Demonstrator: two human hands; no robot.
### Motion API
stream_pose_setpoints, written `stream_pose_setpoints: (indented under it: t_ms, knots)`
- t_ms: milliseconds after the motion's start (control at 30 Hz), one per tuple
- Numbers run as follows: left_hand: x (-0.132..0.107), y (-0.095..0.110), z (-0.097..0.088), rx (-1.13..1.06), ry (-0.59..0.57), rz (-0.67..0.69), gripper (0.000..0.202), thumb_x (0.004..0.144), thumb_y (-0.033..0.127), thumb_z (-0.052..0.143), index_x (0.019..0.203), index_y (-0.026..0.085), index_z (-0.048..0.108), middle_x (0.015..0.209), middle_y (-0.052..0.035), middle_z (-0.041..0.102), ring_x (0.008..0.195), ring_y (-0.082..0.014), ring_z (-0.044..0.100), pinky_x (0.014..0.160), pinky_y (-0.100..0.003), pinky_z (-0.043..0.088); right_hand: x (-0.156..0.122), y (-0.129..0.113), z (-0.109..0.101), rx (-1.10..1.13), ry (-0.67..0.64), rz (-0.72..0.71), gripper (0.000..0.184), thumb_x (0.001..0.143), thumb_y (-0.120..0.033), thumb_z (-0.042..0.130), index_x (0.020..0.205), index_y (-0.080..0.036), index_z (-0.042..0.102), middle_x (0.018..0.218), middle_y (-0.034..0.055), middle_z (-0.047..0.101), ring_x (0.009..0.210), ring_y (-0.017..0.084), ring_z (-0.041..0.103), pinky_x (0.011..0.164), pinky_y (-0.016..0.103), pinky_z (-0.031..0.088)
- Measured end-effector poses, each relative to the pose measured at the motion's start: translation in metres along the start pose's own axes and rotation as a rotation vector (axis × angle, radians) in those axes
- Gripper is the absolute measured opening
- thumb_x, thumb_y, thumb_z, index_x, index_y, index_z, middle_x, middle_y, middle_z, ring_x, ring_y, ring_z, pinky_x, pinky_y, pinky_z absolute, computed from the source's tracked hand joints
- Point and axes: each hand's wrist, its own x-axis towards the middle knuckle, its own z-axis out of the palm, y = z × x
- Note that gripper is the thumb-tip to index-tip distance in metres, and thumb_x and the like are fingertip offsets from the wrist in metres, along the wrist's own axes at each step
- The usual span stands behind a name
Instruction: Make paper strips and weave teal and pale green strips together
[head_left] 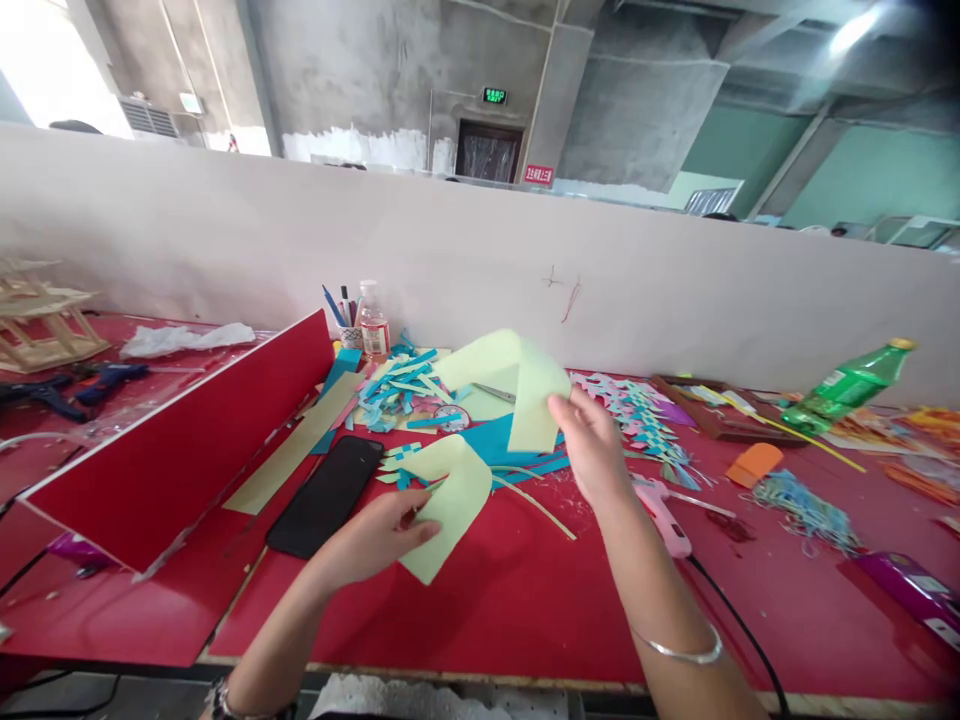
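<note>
My right hand (594, 448) pinches one end of a pale green paper strip (536, 395), which bends over in an arch above the table. A second curled pale green paper strip (459, 505) is in my left hand (381, 540), with thumb and fingers closed at its edge. Under and behind both strips lie blue paper strips (487, 445) and a heap of cut blue and green paper scraps (397, 390). Scissors (493, 393) lie partly hidden behind the raised strip. A black phone (326, 497) rests left of my left hand.
A red upright board (195, 455) stands at left. Pens and a clear bottle (373, 325) stand by the partition. On the right are a pink glue gun (664, 515) with its cord, braided paper (649, 420), an orange piece (754, 465) and a tilted green bottle (847, 388).
</note>
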Motion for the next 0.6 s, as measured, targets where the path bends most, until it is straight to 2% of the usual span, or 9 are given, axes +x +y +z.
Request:
stream_pose_setpoints:
  t_ms: [100, 200, 267, 367, 433, 500, 533, 600]
  knots:
    - [0.003, -0.005, -0.021, 0.087, 0.035, -0.020, 0.016, 0.068, 0.025, 0.045, 0.054, 0.018, 0.048, 0.050, 0.0038, 0.041, 0.047, -0.0099, 0.033, 0.043, -0.019, 0.025, -0.036, 0.024, -0.008, -0.062, -0.072, 0.257, 0.037, 0.071, -0.044, 0.051, 0.098, -0.018, 0.058, 0.092, 0.0073, 0.062, 0.086, 0.022, 0.055, 0.075, 0.031, 0.043]
    - [0.012, -0.003, -0.051, 0.331, 0.128, -0.012, 0.015, 0.067, 0.023, 0.042, 0.053, 0.019, 0.046, 0.050, 0.0035, 0.041, 0.048, -0.0109, 0.035, 0.047, -0.019, 0.026, -0.073, 0.041, -0.017, -0.079, -0.094, 0.414, 0.036, 0.071, -0.044, 0.053, 0.095, -0.018, 0.060, 0.089, 0.0075, 0.063, 0.081, 0.024, 0.057, 0.070, 0.033, 0.045]
    - [0.023, 0.005, -0.073, 0.503, 0.239, -0.004, 0.015, 0.067, 0.024, 0.041, 0.054, 0.020, 0.045, 0.050, 0.0032, 0.040, 0.049, -0.0112, 0.036, 0.048, -0.020, 0.025, -0.093, 0.046, -0.021, -0.077, -0.069, 0.483, 0.036, 0.071, -0.044, 0.052, 0.092, -0.017, 0.060, 0.089, 0.0084, 0.064, 0.080, 0.024, 0.057, 0.068, 0.032, 0.045]
    - [0.039, 0.025, -0.101, 0.663, 0.488, 0.001, 0.017, 0.068, 0.029, 0.040, 0.055, 0.018, 0.043, 0.048, 0.0049, 0.034, 0.046, -0.0081, 0.031, 0.047, -0.018, 0.021, -0.113, 0.049, -0.023, -0.037, -0.059, 0.536, 0.036, 0.072, -0.044, 0.051, 0.095, -0.016, 0.057, 0.092, 0.0093, 0.063, 0.081, 0.024, 0.058, 0.070, 0.033, 0.045]
    - [0.043, 0.035, -0.115, 0.600, 0.676, 0.095, 0.020, 0.072, 0.029, 0.035, 0.061, 0.014, 0.043, 0.052, 0.0060, 0.030, 0.048, -0.0039, 0.029, 0.050, -0.014, 0.020, -0.120, 0.051, -0.023, -0.006, -0.055, 0.560, 0.038, 0.073, -0.043, 0.051, 0.101, -0.017, 0.052, 0.094, 0.0095, 0.062, 0.082, 0.024, 0.058, 0.071, 0.034, 0.046]
    - [0.038, 0.034, -0.126, 0.457, 0.858, 0.170, 0.024, 0.076, 0.028, 0.029, 0.066, 0.011, 0.043, 0.057, 0.0065, 0.029, 0.052, -0.0005, 0.028, 0.055, -0.011, 0.019, -0.126, 0.054, -0.023, 0.010, -0.036, 0.579, 0.041, 0.073, -0.042, 0.051, 0.105, -0.017, 0.047, 0.095, 0.0098, 0.062, 0.083, 0.024, 0.059, 0.072, 0.036, 0.046]
    - [0.033, 0.029, -0.129, 0.392, 0.932, 0.179, 0.026, 0.076, 0.029, 0.028, 0.068, 0.010, 0.043, 0.059, 0.0066, 0.029, 0.053, 0.0005, 0.029, 0.057, -0.011, 0.020, -0.128, 0.056, -0.023, 0.007, -0.025, 0.582, 0.042, 0.073, -0.042, 0.052, 0.106, -0.018, 0.045, 0.095, 0.0102, 0.062, 0.083, 0.024, 0.059, 0.072, 0.036, 0.046]
    - [0.017, 0.008, -0.132, 0.337, 0.985, 0.123, 0.028, 0.076, 0.031, 0.027, 0.071, 0.009, 0.044, 0.063, 0.0069, 0.034, 0.059, 0.0003, 0.033, 0.061, -0.011, 0.022, -0.132, 0.060, -0.022, -0.025, -0.015, 0.573, 0.044, 0.072, -0.042, 0.052, 0.107, -0.018, 0.043, 0.096, 0.0111, 0.062, 0.086, 0.024, 0.059, 0.074, 0.037, 0.046]
